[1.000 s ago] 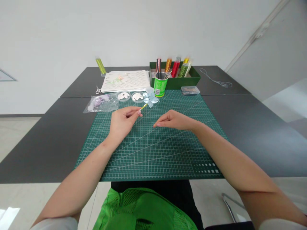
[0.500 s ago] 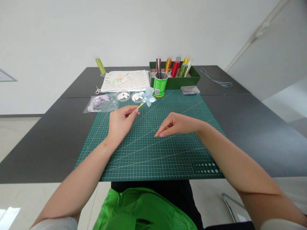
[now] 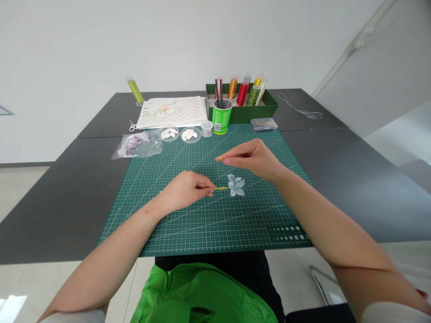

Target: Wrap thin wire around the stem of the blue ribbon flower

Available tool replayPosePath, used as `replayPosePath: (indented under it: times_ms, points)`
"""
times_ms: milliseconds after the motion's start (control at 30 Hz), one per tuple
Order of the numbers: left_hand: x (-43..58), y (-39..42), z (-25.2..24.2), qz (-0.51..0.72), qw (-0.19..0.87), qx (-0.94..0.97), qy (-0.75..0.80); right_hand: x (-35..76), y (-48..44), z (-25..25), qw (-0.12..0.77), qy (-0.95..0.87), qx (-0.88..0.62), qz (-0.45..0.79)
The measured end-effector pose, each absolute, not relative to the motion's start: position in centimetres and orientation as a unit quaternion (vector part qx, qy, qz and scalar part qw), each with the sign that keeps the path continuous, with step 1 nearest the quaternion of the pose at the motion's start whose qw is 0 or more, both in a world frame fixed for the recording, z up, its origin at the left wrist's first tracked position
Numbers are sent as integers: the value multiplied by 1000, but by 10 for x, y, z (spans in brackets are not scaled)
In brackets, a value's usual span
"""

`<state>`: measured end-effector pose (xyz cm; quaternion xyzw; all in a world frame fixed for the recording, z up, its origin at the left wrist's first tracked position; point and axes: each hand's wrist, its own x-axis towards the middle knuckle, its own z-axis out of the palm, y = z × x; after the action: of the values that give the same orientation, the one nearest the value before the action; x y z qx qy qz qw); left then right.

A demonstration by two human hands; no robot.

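Observation:
My left hand (image 3: 186, 189) pinches the yellow-green stem of a pale blue artificial flower (image 3: 236, 185). The stem lies nearly level, its bloom pointing right, low over the green cutting mat (image 3: 202, 229). Above and behind the bloom is my right hand (image 3: 254, 158). Its thumb and forefinger are pressed together, pointing left; whatever may be between them is too fine to make out. The two hands are apart.
Behind the hands stand a green can (image 3: 221, 119) of tools, a small clear tub (image 3: 206, 128), and two dishes of white pieces (image 3: 190, 134). A dark green box (image 3: 242, 115) holds thread spools. Left are a plastic bag (image 3: 138, 144) and white sheets (image 3: 171, 114). A clear case (image 3: 264, 124) lies right.
My left hand has come nearer and to the right, turning the flower from tilted up to nearly level. My right hand has moved up and away, still pinched.

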<state>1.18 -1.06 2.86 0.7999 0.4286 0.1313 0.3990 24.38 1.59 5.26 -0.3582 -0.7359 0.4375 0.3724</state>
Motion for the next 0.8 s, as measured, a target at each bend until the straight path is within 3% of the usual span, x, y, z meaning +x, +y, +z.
replayPosePath:
  times_ms: [600,800]
  points:
    - [10,-11,31,111,538,732,403,239,35,19,361,-735,-418,395]
    - [10,-12,32,105,531,739,402,238,32,22,372,-740,-403,390]
